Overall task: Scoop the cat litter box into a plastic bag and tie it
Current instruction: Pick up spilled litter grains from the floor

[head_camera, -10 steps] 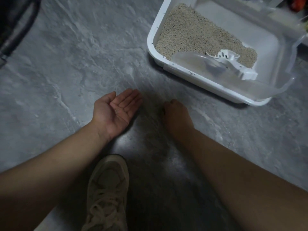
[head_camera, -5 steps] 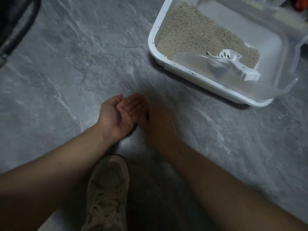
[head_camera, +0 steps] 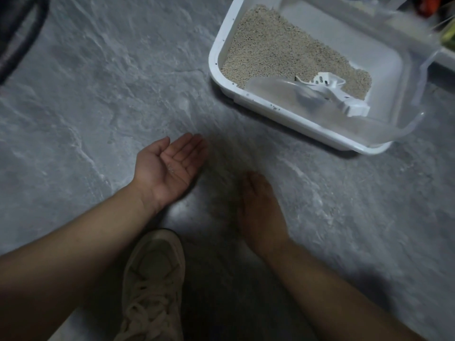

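Since half a second ago right hand (head_camera: pixel 261 212) pulled back off the left palm, now palm-down low over the floor (head_camera: pixel 98 94), fingers straight and together, nothing held, a bit blurred. Left hand (head_camera: pixel 170 168) stays palm-up, fingers relaxed and together, a few pale grains (head_camera: pixel 172 169) on the palm, no grip. One litter box (head_camera: pixel 216 70) up and right of both hands, well apart from them: white plastic, rounded rectangle, clear frosted shield (head_camera: pixel 384 136) along its near and right edge. Beige granular litter (head_camera: pixel 270 50) piled toward the box's left side, bare white bottom on the right. One white slotted plastic scoop (head_camera: pixel 330 91) lies in the litter near the front wall. Floor grey, marbled stone look. One beige laced sneaker (head_camera: pixel 155 279) below, between the forearms.
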Tool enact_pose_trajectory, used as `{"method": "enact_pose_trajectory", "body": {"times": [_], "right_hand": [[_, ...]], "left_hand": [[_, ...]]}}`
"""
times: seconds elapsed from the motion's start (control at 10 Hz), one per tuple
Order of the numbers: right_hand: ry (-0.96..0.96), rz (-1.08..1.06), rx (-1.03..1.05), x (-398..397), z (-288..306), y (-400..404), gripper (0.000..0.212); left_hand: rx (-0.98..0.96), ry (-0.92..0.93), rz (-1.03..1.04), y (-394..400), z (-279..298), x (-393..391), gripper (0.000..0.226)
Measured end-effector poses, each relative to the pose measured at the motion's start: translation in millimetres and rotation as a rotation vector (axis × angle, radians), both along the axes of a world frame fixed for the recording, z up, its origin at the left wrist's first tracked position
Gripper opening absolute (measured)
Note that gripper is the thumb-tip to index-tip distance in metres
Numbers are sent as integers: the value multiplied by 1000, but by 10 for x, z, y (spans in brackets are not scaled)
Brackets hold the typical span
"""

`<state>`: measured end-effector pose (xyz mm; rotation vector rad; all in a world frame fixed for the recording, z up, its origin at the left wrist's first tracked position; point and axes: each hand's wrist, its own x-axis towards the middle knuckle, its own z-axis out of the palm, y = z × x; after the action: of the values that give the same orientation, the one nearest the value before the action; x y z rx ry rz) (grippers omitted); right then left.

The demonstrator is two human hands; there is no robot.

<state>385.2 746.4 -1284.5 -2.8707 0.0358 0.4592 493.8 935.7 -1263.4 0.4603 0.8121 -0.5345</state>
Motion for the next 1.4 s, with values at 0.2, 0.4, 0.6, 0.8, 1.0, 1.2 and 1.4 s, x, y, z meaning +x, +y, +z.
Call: {"method": "enact_pose_trajectory", "body": {"times": [0.2, 0.4, 0.6, 0.8, 1.0, 1.2, 1.4], "right_hand": [[58, 139, -137, -156, -187, -2, 71], [-13, 119, -122, 48, -178, 136, 74], [-51, 36, -74, 379, -80, 134, 58], [-76, 85, 6, 679, -16, 21, 53], [-51, 221, 103, 760, -38, -32, 12], [-56, 302, 65, 741, 3, 20, 15], [61, 424, -168, 742, 151, 134, 31]], "left_hand": [[23, 7, 0, 3, -5, -3, 55], [53, 14, -8, -10, 53, -32, 45], [80, 29, -9, 22, 77, -62, 45], [110, 35, -1, 52, 95, -62, 45], [124, 41, -8, 55, 91, -73, 45], [127, 37, -16, 47, 87, -81, 45], [139, 32, -28, 15, 70, -98, 45]]}}
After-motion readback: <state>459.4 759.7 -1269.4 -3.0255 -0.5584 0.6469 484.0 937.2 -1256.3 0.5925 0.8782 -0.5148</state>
